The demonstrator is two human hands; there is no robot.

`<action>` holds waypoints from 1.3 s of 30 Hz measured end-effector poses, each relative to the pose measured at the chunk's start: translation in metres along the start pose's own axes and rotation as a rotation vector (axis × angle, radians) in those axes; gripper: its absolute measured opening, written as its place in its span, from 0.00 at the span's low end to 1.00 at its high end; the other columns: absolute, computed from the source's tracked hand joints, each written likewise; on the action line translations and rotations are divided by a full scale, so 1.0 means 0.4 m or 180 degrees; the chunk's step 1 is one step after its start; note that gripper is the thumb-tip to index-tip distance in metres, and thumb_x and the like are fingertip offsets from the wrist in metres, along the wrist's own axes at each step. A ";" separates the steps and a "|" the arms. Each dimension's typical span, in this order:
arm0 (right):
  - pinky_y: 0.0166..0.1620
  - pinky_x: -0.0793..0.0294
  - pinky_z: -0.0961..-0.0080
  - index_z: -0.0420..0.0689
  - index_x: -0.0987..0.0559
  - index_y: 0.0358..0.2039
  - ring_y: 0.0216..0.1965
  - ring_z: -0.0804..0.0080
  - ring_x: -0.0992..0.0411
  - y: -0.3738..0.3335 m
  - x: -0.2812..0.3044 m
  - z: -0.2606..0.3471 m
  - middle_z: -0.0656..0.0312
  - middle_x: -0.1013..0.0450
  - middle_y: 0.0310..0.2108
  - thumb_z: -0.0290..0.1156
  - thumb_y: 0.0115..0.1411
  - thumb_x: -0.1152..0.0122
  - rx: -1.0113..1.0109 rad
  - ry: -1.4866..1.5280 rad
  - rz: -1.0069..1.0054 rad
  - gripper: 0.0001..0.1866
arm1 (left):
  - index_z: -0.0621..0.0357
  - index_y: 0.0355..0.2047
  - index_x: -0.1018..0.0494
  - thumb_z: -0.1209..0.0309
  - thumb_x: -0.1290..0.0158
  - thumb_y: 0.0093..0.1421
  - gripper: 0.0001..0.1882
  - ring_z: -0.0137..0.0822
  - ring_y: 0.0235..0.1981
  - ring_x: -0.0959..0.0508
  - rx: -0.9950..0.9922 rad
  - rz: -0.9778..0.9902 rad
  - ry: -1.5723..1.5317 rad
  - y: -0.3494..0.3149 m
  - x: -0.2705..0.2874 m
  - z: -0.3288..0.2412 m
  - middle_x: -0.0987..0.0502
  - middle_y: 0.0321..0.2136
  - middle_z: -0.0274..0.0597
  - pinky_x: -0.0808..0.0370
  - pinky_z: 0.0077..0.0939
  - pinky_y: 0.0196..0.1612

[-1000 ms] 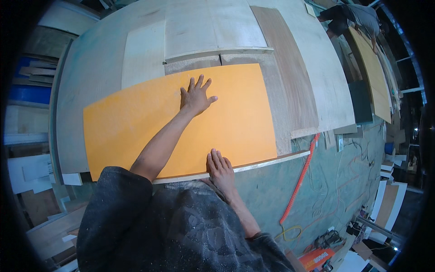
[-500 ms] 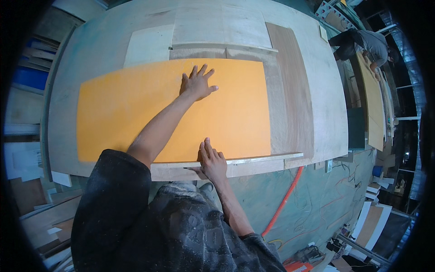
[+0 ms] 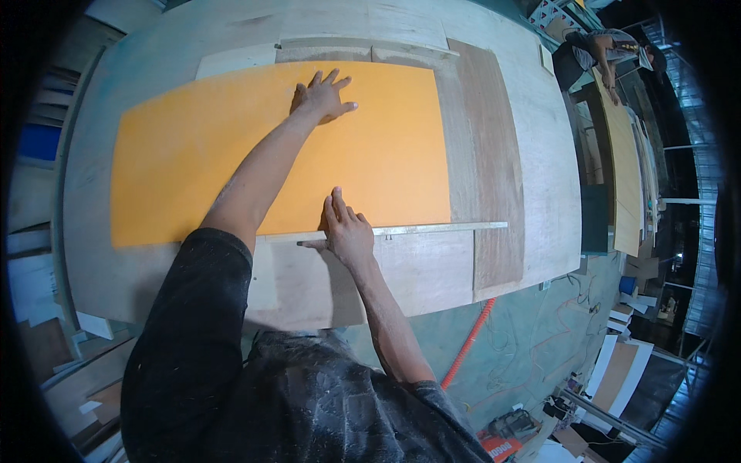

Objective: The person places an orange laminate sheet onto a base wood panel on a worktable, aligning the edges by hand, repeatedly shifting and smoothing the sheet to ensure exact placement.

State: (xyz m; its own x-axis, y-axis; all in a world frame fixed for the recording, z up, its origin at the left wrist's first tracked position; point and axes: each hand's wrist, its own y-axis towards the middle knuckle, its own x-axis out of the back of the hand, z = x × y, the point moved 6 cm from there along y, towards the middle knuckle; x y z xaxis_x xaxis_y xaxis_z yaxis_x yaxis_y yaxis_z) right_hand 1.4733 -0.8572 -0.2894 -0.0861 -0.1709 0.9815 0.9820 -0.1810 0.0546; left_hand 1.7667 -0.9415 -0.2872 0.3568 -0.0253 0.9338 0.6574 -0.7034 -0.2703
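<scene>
A flat orange panel (image 3: 386, 162) lies on the work table, over paler wooden boards. My left hand (image 3: 320, 99) is spread on it near its far edge, fingers apart and palm down. At the near edge, my right hand (image 3: 350, 235) rests with its fingers stretched onto the panel. Its thumb reaches left along the near side of a thin wooden strip (image 3: 440, 228), which runs along that edge and sticks out past the panel's right end. Beyond the far edge lies another strip (image 3: 370, 42), parallel to the near one.
A brown board (image 3: 494, 170) lies to the right on the big pale table (image 3: 548, 177). A red hose (image 3: 467, 343) hangs by its front edge to the floor. At the far right, a co-worker (image 3: 606, 50) bends over a yellowish board (image 3: 621, 162). Offcuts lie at the left.
The orange panel and both strips have slid away from me across the table, my two hands moving with them. More board shows in front of the near strip. The co-worker has shifted posture.
</scene>
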 end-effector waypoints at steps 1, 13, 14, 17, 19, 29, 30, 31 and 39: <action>0.46 0.20 0.66 0.35 0.30 0.66 0.52 0.62 0.23 0.005 -0.001 -0.001 0.42 0.40 0.72 0.71 0.41 0.30 0.0000 0.0006 -0.0048 0.62 | 0.26 0.77 0.51 0.34 0.50 0.66 0.44 0.50 0.79 0.57 0.0017 -0.0004 0.0033 0.008 0.004 0.005 0.59 0.80 0.30 0.47 0.75 0.71; 0.49 0.20 0.65 0.36 0.31 0.66 0.54 0.62 0.23 -0.041 -0.012 0.007 0.45 0.37 0.70 0.74 0.35 0.28 -0.0112 -0.0067 0.0040 0.67 | 0.23 0.77 0.51 0.31 0.52 0.64 0.45 0.47 0.79 0.56 0.0108 -0.0383 0.0166 -0.018 -0.066 0.013 0.58 0.80 0.29 0.49 0.75 0.72; 0.49 0.20 0.65 0.37 0.31 0.66 0.53 0.63 0.23 -0.040 -0.008 0.013 0.45 0.37 0.70 0.74 0.34 0.28 -0.0132 -0.0093 0.0036 0.67 | 0.23 0.77 0.51 0.30 0.52 0.64 0.45 0.47 0.79 0.56 0.0103 -0.0421 0.0209 -0.015 -0.072 0.019 0.58 0.80 0.29 0.49 0.75 0.72; 0.50 0.21 0.66 0.38 0.30 0.66 0.53 0.64 0.22 -0.018 0.000 0.029 0.47 0.36 0.70 0.74 0.33 0.28 -0.0112 -0.0173 -0.0054 0.66 | 0.22 0.77 0.50 0.29 0.53 0.64 0.45 0.46 0.79 0.55 0.0212 -0.0596 0.0084 -0.004 -0.068 0.051 0.58 0.80 0.28 0.49 0.77 0.71; 0.50 0.21 0.66 0.38 0.30 0.66 0.53 0.65 0.22 -0.026 -0.011 0.029 0.48 0.36 0.70 0.74 0.32 0.28 -0.0130 -0.0231 -0.0122 0.66 | 0.23 0.77 0.50 0.29 0.53 0.63 0.46 0.46 0.79 0.55 0.0264 -0.0608 0.0083 -0.011 -0.081 0.053 0.58 0.80 0.28 0.48 0.77 0.71; 0.48 0.23 0.66 0.38 0.29 0.65 0.49 0.63 0.22 -0.003 -0.010 0.021 0.49 0.35 0.71 0.76 0.28 0.29 -0.0187 -0.0277 -0.0089 0.70 | 0.40 0.76 0.43 0.34 0.42 0.56 0.52 0.43 0.79 0.54 0.0242 -0.0585 -0.0198 -0.010 0.056 0.077 0.54 0.79 0.40 0.47 0.67 0.73; 0.48 0.23 0.67 0.37 0.29 0.66 0.49 0.63 0.22 -0.004 -0.015 0.019 0.49 0.35 0.70 0.76 0.27 0.29 -0.0216 -0.0268 -0.0053 0.70 | 0.40 0.76 0.43 0.34 0.42 0.56 0.52 0.43 0.79 0.55 0.0258 -0.0586 -0.0248 -0.006 0.034 0.083 0.54 0.79 0.40 0.48 0.67 0.73; 0.48 0.23 0.67 0.37 0.29 0.66 0.49 0.63 0.22 -0.006 -0.010 0.020 0.49 0.35 0.70 0.75 0.27 0.28 -0.0245 -0.0262 -0.0023 0.70 | 0.40 0.76 0.43 0.33 0.42 0.56 0.53 0.43 0.79 0.55 0.0270 -0.0594 -0.0297 -0.003 0.013 0.083 0.55 0.79 0.40 0.48 0.68 0.73; 0.51 0.24 0.67 0.39 0.30 0.67 0.49 0.62 0.23 -0.013 -0.014 0.029 0.51 0.36 0.71 0.70 0.27 0.25 -0.0405 -0.0210 0.0004 0.69 | 0.47 0.77 0.47 0.28 0.39 0.48 0.64 0.42 0.79 0.55 0.0189 -0.0616 -0.0236 0.072 -0.009 0.134 0.52 0.79 0.39 0.54 0.68 0.74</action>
State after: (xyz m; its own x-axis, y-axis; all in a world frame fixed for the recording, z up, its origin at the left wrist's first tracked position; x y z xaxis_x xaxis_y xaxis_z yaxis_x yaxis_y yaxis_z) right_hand 1.4705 -0.8441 -0.2929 -0.0694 -0.1078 0.9917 0.9524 -0.3029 0.0337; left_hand 1.8198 -0.9237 -0.3109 0.2666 0.1601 0.9504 0.7556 -0.6469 -0.1030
